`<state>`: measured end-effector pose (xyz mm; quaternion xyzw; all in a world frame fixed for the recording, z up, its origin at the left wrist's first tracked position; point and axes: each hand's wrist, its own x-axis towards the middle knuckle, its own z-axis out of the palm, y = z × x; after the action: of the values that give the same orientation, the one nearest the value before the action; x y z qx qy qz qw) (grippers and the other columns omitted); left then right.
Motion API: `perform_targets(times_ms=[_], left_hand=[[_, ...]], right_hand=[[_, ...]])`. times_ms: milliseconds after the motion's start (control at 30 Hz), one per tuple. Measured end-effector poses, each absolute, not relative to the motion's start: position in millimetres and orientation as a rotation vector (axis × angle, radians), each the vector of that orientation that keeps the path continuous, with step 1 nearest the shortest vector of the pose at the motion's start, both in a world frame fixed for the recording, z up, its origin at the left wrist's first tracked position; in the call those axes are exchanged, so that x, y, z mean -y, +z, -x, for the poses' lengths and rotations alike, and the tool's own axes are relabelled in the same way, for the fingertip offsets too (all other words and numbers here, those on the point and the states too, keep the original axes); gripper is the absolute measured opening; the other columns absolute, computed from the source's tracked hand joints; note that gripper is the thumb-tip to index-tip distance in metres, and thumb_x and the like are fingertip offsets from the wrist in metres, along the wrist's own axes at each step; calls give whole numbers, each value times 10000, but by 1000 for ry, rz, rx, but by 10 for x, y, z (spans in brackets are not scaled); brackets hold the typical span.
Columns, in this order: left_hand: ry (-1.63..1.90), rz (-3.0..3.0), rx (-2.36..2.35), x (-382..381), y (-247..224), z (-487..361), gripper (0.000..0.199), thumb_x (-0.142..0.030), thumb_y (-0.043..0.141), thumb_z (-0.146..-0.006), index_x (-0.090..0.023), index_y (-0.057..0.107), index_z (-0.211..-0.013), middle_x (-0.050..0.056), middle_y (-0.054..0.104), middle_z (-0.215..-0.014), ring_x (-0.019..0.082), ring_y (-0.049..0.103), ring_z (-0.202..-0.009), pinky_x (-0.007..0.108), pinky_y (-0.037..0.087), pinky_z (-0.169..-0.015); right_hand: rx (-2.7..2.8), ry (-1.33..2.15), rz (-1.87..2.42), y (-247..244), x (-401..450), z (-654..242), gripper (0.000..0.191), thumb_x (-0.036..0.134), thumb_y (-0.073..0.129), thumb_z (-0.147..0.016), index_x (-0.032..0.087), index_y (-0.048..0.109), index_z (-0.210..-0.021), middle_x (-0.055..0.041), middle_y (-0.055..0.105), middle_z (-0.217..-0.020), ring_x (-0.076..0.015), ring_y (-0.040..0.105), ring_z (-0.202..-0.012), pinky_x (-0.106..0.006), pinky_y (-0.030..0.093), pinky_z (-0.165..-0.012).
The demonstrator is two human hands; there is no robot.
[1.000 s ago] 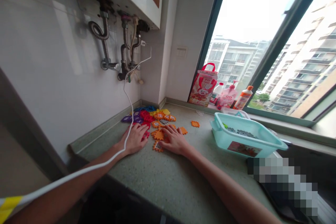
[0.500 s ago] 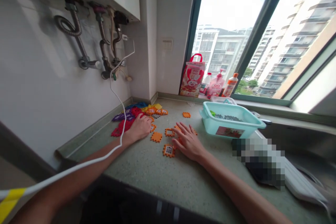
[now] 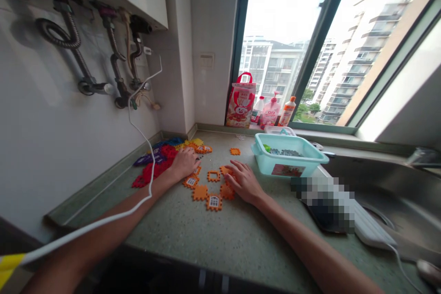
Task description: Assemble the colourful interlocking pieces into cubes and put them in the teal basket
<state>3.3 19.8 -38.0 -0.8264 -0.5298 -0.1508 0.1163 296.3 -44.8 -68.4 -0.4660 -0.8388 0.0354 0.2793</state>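
My left hand (image 3: 184, 163) is over the near edge of the pile of tiles, its fingers bent downward and slightly apart; no held piece shows. Beside its fingertips are orange window tiles (image 3: 204, 149) and small dark bits. My right hand (image 3: 245, 181) lies with fingers spread on an orange tile (image 3: 224, 170), partly covering it. Between the hands, toothed orange tiles form a loose ring: a window tile (image 3: 214, 201), a plain square tile (image 3: 200, 193), another window tile (image 3: 190, 181) and a plain tile (image 3: 226, 191). An open-centred orange frame (image 3: 213, 176) sits inside the ring.
Red tiles (image 3: 149, 175), purple, blue and yellow ones are heaped by the wall. A lone orange tile (image 3: 235, 151) lies farther back. At right stand a turquoise basin (image 3: 291, 158) holding grey pieces, a dark phone (image 3: 325, 216) and the sink (image 3: 379, 183). A white cable (image 3: 139, 203) crosses my left forearm.
My left hand has moved a little farther back toward the yellow and orange pieces, uncovering a window tile. My right hand stays by the ring, where the tiles now sit closer together.
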Motion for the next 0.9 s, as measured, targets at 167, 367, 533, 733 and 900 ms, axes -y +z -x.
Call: perform_targets(times_ms=[167,367,533,733,900], left_hand=[[-472,2433,1602,-165,-393,-47,273,-482,699,-896,-228,785,-950,106,772,-953,322,678,-1012,444,507,-944],[-585,2452,1831,-344,-402,25,388,-548,737,-800,-217,757,-1003,96,790,-1022,315,727,-970,386,538,-853],[-659,2539,1889,-503,-418,96,480,-590,745,-707,-240,753,-1037,82,797,-1086,336,731,-1036,388,554,-871],[-1087,2736,1547,-326,-43,-296,506,-556,726,-758,-235,705,-1148,60,767,-1162,263,717,-1028,366,574,-928],[-1188,2892,1092,-454,396,-1328,447,-499,740,-798,-233,718,-1157,43,768,-1133,232,702,-988,363,566,-939]], right_hand=[[2243,143,1235,-675,434,-2963,442,506,430,-1089,251,682,-1349,-111,575,-1519,-280,503,-1405,-488,369,-1201],[2230,142,1250,-663,448,-2944,418,515,475,-1084,258,686,-1336,-100,597,-1498,-259,519,-1389,-453,376,-1188],[2238,131,1257,-679,381,-2963,394,521,526,-1069,276,672,-1341,-80,602,-1494,-240,534,-1374,-430,379,-1181],[2237,131,1237,-654,396,-2950,384,527,538,-1063,279,679,-1321,-83,605,-1485,-247,546,-1364,-431,388,-1171],[2263,142,1209,-662,385,-2942,366,526,541,-1062,285,683,-1299,-74,610,-1479,-251,553,-1353,-450,386,-1165]])
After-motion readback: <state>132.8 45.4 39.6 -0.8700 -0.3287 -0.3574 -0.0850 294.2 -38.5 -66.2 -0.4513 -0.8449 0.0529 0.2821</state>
